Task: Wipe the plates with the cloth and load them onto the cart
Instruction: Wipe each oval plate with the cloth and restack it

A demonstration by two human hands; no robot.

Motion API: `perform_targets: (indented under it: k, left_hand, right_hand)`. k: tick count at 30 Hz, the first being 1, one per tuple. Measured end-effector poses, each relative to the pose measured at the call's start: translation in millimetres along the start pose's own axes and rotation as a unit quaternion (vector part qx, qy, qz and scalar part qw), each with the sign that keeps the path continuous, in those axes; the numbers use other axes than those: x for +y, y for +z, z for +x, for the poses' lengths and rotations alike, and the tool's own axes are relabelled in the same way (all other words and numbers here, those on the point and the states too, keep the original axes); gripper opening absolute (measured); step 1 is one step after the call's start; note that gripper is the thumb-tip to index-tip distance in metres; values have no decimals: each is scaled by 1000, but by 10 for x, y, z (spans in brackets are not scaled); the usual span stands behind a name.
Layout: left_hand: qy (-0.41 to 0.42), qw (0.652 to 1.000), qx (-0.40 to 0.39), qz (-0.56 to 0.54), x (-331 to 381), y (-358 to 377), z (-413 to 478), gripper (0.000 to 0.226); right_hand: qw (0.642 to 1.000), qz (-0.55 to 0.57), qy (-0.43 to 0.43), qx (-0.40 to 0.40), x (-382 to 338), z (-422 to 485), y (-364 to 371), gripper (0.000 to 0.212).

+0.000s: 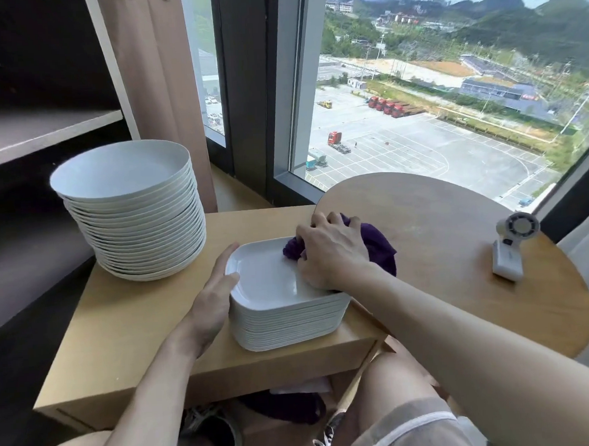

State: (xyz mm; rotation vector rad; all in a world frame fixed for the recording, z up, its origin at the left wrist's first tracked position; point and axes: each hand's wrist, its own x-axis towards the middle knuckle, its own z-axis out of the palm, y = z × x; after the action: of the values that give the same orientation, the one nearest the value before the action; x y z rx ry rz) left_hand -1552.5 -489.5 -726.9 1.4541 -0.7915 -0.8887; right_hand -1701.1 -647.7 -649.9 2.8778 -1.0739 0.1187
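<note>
Standing beside a tall window (pixel 416 97) that looks out on a parking lot and green hills, a pale wooden surface (pixel 121 334) carries two stacks of white plates: one of round plates (pixel 128 211) at its far left and one of square plates (pixel 284 315) near its front right. The rims lie too close together to count either stack exactly. One round wooden surface (pixel 458 248) overlaps the right end and bears one small white fan (pixel 518 228). A dark shelf unit (pixel 42 133) and a pink-brown curtain (pixel 156 93) stand at the left. One purple cloth (pixel 379 249) lies at the top square plate's far right corner, bunched under the right hand (pixel 332 251), whose grip curls round it. The left hand (pixel 210 302) has its grip spread, fingers straight against the stack's left rim.
</note>
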Motion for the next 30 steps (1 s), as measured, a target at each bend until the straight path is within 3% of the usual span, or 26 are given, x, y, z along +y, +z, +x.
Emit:
perform_targets:
  k: [3,7,16,21,25,30]
  left_hand:
    - [6,1000,8,-6,1,30,-10,42]
    - [26,999,-5,-19,39,67,-30,63]
    - [36,999,-12,-22,135,116,-83,67]
    - [18,999,17,-44,50,104,-68,44]
    - [7,999,15,-39,33,125,-109,36]
    - [-1,997,66,-43,89,128,-103,32]
  right_hand:
    - [999,17,-27,-25,-219,34,-23,45]
    - [997,49,-63,-18,-547,-45,-23,52]
    - [986,102,-133,-3,-758,-219,12,38]
    - [978,115,-172,-19,-645,-334,-48,34]
    - [976,107,-190,-23,-559,-418,-65,35]
    - [976,98,-191,-21,-547,-428,-63,37]
